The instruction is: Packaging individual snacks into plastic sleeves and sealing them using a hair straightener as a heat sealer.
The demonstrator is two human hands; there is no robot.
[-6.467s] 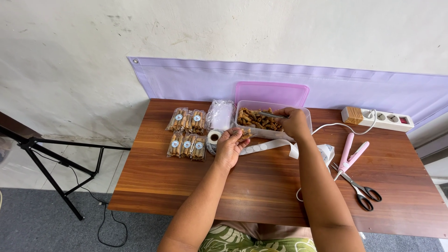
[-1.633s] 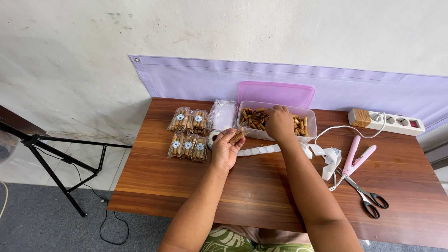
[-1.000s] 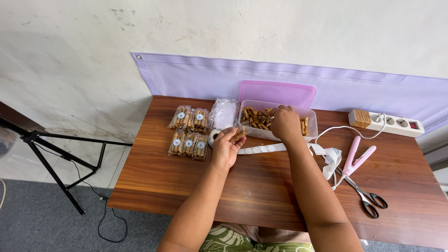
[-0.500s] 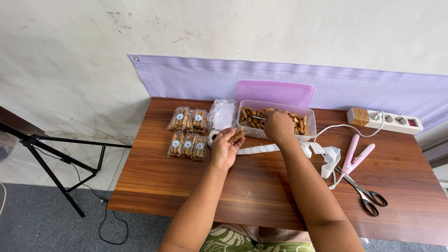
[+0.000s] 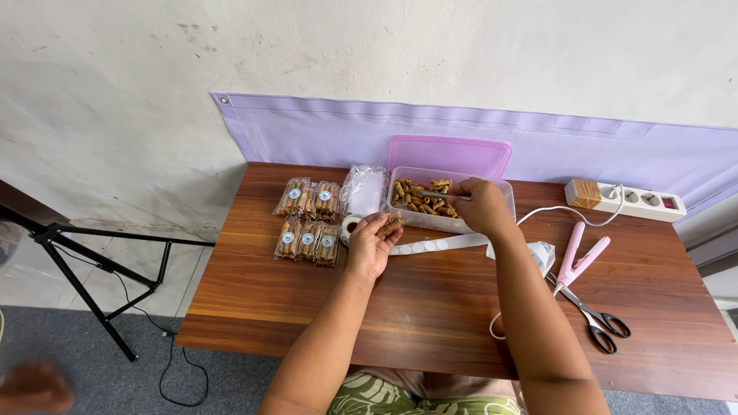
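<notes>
The left hand (image 5: 370,247) lies palm up on the desk (image 5: 430,307), fingers curled loosely around a few brown rolled snacks (image 5: 390,224). The right hand (image 5: 483,206) reaches into the clear plastic box (image 5: 450,200), pinching what looks like a thin pair of tongs (image 5: 444,196) over more snacks inside; its grip is partly hidden. The pink lid (image 5: 450,156) leans behind the box. Filled packets (image 5: 307,219) lie in two rows left of the hands, beside a stack of empty clear bags (image 5: 364,189). A sticker strip (image 5: 442,245) runs between the hands. A pink sealer (image 5: 578,252), scissors (image 5: 596,319) and a power strip (image 5: 624,199) sit to the right.
</notes>
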